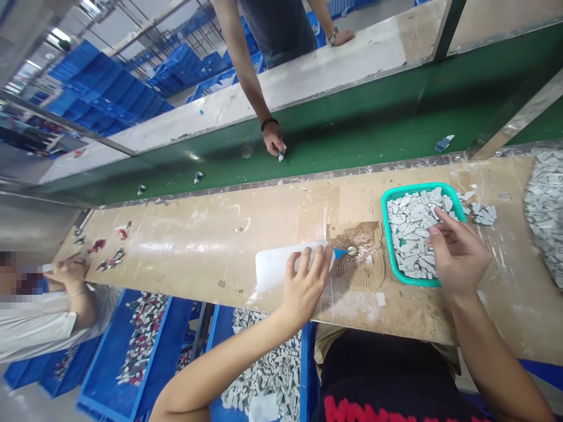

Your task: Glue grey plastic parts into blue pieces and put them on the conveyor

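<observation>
Left hand [303, 281], fingers clenched round a white soft-plastic squeeze bottle [281, 266] lying on the wooden table [197, 246], blue nozzle at 3 o'clock. Probably light, yielding; grip mid-body. Right hand [455, 252], fingers pinching among small grey pieces [411, 234] in a teal plastic basket [387, 234]. Open table lies toward 9 o'clock; the green conveyor belt [352, 140] borders 12 o'clock.

Left hand [303, 281] fingers curled in a grip; right hand [457, 252] fingers bent downward

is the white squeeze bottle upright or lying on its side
On its side. The white bottle lies flat along the bench under the left hand, its blue nozzle pointing sideways at the cardboard patch.
</observation>
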A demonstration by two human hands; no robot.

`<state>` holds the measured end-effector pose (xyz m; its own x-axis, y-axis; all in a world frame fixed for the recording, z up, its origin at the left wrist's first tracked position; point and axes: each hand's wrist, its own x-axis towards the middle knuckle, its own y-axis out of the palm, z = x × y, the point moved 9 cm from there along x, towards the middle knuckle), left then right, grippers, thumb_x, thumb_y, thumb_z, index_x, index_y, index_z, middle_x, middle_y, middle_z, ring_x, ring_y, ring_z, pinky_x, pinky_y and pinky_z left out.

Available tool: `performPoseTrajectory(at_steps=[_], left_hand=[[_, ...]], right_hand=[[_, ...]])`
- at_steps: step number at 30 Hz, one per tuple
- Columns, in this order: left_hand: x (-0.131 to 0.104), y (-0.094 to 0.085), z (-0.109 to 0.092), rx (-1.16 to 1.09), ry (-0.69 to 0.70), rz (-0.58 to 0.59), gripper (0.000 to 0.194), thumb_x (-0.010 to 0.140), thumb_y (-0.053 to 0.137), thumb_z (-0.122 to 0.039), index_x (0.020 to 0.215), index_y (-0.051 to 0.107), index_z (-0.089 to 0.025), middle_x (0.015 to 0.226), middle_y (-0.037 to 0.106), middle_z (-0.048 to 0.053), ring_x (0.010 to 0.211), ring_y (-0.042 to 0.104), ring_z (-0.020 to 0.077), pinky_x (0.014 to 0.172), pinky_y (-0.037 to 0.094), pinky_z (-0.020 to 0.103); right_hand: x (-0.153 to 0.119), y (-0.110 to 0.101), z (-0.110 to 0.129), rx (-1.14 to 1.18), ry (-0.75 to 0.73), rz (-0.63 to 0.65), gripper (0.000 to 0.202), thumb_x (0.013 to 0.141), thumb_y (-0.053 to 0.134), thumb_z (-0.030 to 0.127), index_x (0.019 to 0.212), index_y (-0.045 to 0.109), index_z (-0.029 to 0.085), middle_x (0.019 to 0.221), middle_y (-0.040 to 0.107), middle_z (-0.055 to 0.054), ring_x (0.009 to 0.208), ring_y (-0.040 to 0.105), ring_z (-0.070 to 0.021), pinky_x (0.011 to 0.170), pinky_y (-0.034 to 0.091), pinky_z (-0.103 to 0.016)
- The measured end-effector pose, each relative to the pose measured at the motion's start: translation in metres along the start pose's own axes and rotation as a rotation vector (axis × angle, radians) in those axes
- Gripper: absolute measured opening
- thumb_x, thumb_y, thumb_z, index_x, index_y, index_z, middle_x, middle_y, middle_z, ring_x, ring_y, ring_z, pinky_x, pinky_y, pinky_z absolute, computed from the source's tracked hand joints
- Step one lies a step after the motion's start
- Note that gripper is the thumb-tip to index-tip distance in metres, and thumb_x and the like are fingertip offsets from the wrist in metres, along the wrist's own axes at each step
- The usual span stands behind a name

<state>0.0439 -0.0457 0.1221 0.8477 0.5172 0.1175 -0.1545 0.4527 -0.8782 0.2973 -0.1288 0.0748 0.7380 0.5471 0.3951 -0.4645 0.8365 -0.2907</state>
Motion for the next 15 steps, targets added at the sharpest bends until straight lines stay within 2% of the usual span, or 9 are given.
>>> performPoseTrajectory(at_steps=[6,11,13,15], left_hand=[[-0.002,0.009,0.002,-0.134,-0.022,0.09,0.067,0.082,0.05,0.003,0.144,0.053,-0.022,0.127,0.068,0.01,0.117,0.06,0.027,0.102,0.042,0.043],[-0.003,0.027,0.02,-0.257,-0.173,0.182,0.063,0.077,0.067,-0.01,0.139,0.055,-0.018,0.124,0.066,0.014,0.112,0.059,0.0323,0.095,0.047,0.049],[-0.006,0.037,0.027,-0.356,-0.232,0.203,0.065,0.073,0.074,-0.014,0.135,0.055,-0.016,0.123,0.066,0.014,0.109,0.059,0.0316,0.093,0.051,0.047],[-0.01,0.045,0.034,-0.474,-0.285,0.199,0.068,0.07,0.078,-0.017,0.134,0.054,-0.015,0.123,0.065,0.014,0.108,0.061,0.0305,0.091,0.054,0.045]], right_hand=[[-0.002,0.0,-0.003,-0.008,0.032,0.018,0.034,0.091,0.064,0.029,0.124,0.071,0.027,0.086,0.067,-0.002,0.066,0.063,-0.0147,0.066,0.057,-0.033],[0.003,-0.004,0.003,-0.039,0.012,0.008,0.031,0.092,0.063,0.027,0.122,0.072,0.025,0.088,0.069,-0.003,0.068,0.063,-0.0143,0.067,0.056,-0.032],[0.007,-0.002,0.006,-0.095,-0.016,0.069,0.029,0.092,0.062,0.026,0.117,0.074,0.025,0.087,0.07,-0.003,0.069,0.062,-0.0148,0.066,0.055,-0.031],[0.011,0.008,0.008,-0.163,-0.071,0.231,0.026,0.091,0.059,0.025,0.111,0.077,0.025,0.089,0.072,-0.004,0.071,0.063,-0.0162,0.068,0.055,-0.032]])
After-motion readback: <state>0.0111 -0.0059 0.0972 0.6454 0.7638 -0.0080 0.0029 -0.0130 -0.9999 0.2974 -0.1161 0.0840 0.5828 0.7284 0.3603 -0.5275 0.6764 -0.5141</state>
